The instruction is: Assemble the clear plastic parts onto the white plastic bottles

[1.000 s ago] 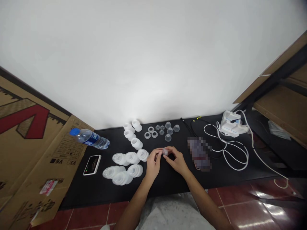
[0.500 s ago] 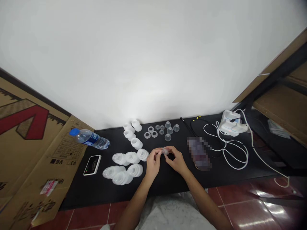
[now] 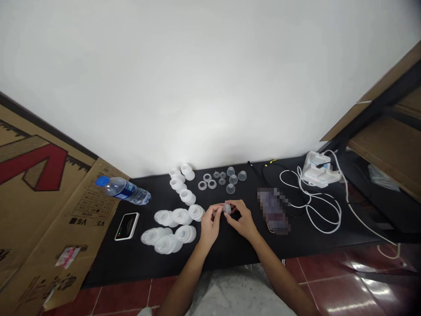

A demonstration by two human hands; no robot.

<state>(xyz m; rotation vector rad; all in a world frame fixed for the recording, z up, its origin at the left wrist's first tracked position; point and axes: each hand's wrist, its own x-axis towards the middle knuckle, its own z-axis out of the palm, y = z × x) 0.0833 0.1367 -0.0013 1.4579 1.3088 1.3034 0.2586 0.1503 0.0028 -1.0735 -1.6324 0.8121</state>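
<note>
Between my left hand (image 3: 210, 219) and my right hand (image 3: 242, 219) is a small translucent bottle top (image 3: 226, 208), which looks like a ring with a nipple. Fingertips of both hands pinch it from either side, covering part of it. Left of my left hand stand several capped white baby bottles (image 3: 185, 234). Behind them are several open-necked white bottles (image 3: 187, 197). Beyond my hands lie 3 translucent rings (image 3: 212, 184), 3 small clear nipples (image 3: 222, 181) and several clear dome caps (image 3: 230, 188).
A blue-capped water bottle (image 3: 126, 192) lies at the left, near a white-framed device (image 3: 126, 226). A phone-like blurred object (image 3: 272, 210) is right of my hands. Farther right are a looped white cable (image 3: 308, 206) and a power strip (image 3: 319, 169). A cardboard box (image 3: 66, 210) borders the left.
The bottle top has turned slightly between my fingers and more of its ridged side shows. My hands have stayed nearly in place.
</note>
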